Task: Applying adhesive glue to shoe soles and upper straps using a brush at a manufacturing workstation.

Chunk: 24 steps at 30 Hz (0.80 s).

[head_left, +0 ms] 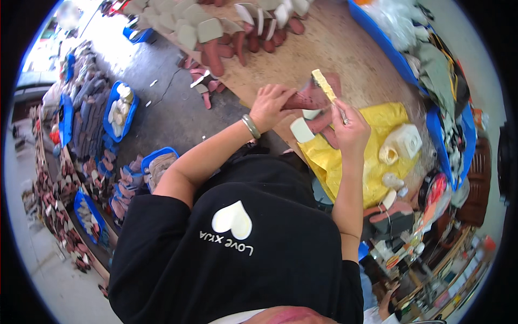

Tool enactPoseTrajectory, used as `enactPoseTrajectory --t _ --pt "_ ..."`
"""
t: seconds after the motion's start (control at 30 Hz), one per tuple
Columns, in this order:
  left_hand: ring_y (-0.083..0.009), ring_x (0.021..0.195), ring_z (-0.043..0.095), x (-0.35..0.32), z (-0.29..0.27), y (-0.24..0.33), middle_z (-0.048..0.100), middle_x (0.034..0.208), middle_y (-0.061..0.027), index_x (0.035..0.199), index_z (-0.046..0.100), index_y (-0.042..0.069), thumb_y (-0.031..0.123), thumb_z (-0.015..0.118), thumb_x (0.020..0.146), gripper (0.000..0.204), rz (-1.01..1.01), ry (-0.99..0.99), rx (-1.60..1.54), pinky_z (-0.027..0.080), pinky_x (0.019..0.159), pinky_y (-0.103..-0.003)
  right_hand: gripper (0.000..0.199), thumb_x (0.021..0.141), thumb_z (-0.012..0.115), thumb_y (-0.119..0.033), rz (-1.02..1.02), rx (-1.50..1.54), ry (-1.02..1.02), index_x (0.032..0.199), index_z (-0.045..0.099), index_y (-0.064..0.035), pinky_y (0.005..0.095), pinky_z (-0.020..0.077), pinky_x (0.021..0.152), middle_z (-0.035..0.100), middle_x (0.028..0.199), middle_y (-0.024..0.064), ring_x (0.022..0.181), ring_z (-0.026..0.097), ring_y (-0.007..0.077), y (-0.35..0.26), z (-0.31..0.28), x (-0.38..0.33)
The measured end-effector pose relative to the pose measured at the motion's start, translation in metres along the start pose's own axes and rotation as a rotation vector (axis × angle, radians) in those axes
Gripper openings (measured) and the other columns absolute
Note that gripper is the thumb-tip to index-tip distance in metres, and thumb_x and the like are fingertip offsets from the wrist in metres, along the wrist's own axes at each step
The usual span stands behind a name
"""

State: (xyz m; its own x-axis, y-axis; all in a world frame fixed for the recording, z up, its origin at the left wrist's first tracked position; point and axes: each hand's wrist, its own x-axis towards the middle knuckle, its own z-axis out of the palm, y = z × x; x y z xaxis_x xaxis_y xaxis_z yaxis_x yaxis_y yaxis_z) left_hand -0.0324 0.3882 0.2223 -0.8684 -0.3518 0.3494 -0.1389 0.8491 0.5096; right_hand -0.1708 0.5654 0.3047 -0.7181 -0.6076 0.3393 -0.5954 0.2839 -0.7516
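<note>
My left hand (271, 108) is closed on the near end of a reddish-brown shoe insole (303, 100), which is held over the edge of the wooden table (302, 56). In my right hand (352, 125) a flat brush (324, 85), coated in pale yellow along its length, is pinched between thumb and fingers. The brush lies across the far end of the insole, seemingly touching it. Just below, a few more reddish pieces with a white part (302, 130) rest at the edge of a yellow sheet (337, 167). A cut white plastic jug (402, 143) stands on that sheet.
Many reddish pieces with pale ends (210, 32) are spread along the table's far side. Blue bins (380, 40) stand at the right. On the grey floor (162, 102) at left are fallen pieces (205, 83), stacked soles (89, 108) and a blue basket (120, 110).
</note>
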Motion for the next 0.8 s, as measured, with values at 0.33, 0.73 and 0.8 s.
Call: enactPoseTrajectory --t 0.33,0.73,0.8 --pt "-0.0191 0.101 0.053 -0.039 0.012 -0.085 0.054 0.114 -0.0092 0.129 0.043 0.004 0.012 0.064 0.085 0.050 -0.690 0.457 -0.810 0.041 0.093 -0.034 0.015 0.084 0.066 -0.005 0.151 0.222 -0.096 0.098 0.069 -0.0001 0.0233 0.0482 0.067 0.069 0.084 0.0063 0.075 0.061 0.0095 -0.064 0.035 0.047" --pt "-0.0136 0.077 0.059 0.003 0.005 -0.213 0.060 0.096 -0.0050 0.109 0.048 0.006 0.006 0.054 0.090 0.020 -1.164 0.912 -1.456 0.049 0.065 -0.031 0.020 0.087 0.065 -0.009 0.427 0.174 -0.039 0.103 0.067 0.0022 0.0229 0.0468 0.079 0.068 0.094 0.0057 0.086 0.060 0.0099 -0.012 0.038 -0.015" --pt "-0.0155 0.080 0.059 -0.002 0.016 -0.245 0.060 0.099 -0.0057 0.108 0.048 0.006 0.007 0.057 0.088 0.022 -1.228 0.865 -1.311 0.050 0.065 -0.031 0.020 0.087 0.064 -0.010 0.473 0.158 0.000 0.103 0.067 0.0027 0.0234 0.0467 0.080 0.068 0.094 0.0054 0.086 0.060 0.0106 -0.016 0.035 -0.013"
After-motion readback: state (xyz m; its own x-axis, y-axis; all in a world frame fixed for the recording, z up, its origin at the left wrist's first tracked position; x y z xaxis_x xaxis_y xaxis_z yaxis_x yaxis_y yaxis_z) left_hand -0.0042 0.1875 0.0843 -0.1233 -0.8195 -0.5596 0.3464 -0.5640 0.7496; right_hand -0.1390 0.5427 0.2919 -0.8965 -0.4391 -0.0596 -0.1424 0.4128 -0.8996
